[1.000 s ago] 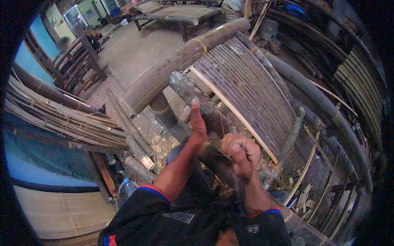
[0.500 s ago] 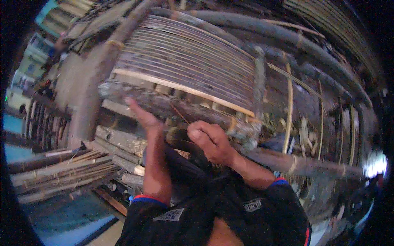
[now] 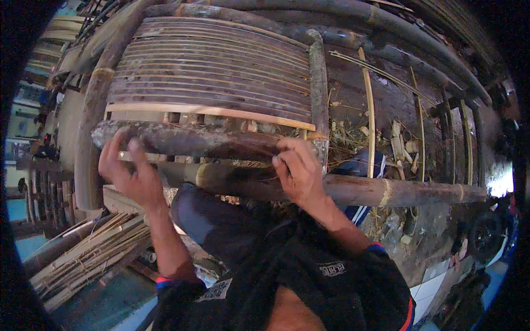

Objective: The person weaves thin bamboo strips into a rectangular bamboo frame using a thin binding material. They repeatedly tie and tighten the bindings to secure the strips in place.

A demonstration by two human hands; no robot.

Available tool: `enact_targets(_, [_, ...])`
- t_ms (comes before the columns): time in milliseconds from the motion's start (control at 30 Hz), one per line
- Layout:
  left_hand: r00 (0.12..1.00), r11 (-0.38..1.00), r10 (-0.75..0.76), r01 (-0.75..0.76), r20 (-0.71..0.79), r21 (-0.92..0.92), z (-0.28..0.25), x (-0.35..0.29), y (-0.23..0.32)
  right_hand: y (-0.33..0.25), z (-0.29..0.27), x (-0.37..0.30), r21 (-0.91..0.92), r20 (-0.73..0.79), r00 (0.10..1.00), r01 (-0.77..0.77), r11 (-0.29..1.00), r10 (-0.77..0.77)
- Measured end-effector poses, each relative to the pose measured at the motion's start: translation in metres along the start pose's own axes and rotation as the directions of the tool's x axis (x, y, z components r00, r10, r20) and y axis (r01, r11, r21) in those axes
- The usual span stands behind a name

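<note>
A dark, rough bamboo pole [image 3: 204, 140] lies across the near edge of a panel of thin bamboo slats [image 3: 215, 71]. My left hand [image 3: 130, 171] grips the pole's left end with fingers curled over it. My right hand [image 3: 298, 168] clasps the pole near its right end, next to a short upright pole [image 3: 317, 83] that borders the slat panel. A pale split strip [image 3: 204, 112] runs across the slats just beyond the pole. Under my hands lies a thicker bamboo pole [image 3: 359, 190], and my dark-clad knee [image 3: 215, 220] is raised below it.
Long bamboo poles [image 3: 353, 22] frame the panel at the top and left. A bundle of thin split strips [image 3: 88, 259] lies at lower left. Offcuts and shavings [image 3: 397, 143] litter the ground to the right, with a thin cane [image 3: 369, 105] standing over them.
The view has swung so the slat panel sits straight ahead. My left hand went from open and raised to gripping the dark pole; my right hand has spread out to the pole's right end.
</note>
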State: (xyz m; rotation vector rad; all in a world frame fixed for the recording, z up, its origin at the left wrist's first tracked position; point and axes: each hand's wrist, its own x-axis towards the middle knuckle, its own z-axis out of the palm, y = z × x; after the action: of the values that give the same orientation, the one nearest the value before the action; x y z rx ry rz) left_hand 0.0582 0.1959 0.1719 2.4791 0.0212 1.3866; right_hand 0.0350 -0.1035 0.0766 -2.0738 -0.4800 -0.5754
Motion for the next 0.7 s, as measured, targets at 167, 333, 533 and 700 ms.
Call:
enact_targets(167, [0.807,0.922,0.311,-0.385,0.502,0.047,0.003,0.064,0.005,0.023,0.0,0.019,-0.274,-0.062,0.996,0.05,0.96,-0.069])
enact_targets(333, [0.716,0.913,0.337,-0.408,0.611,-0.025,0.005,0.089,-0.012,0.03,0.006,0.012,-0.224,-0.023,0.999,-0.037,0.974,0.033])
enact_targets(533, [0.584,0.929,0.25,-0.369,0.772,-0.022,0.007,0.102,-0.02,0.032,0.009,0.012,-0.186,0.017,0.997,-0.073,0.98,0.078])
enact_targets(700, [0.571,0.95,0.28,-0.283,0.772,-0.135,0.012,0.105,-0.023,0.04,0.007,0.017,-0.14,0.047,0.995,-0.086,0.986,0.094])
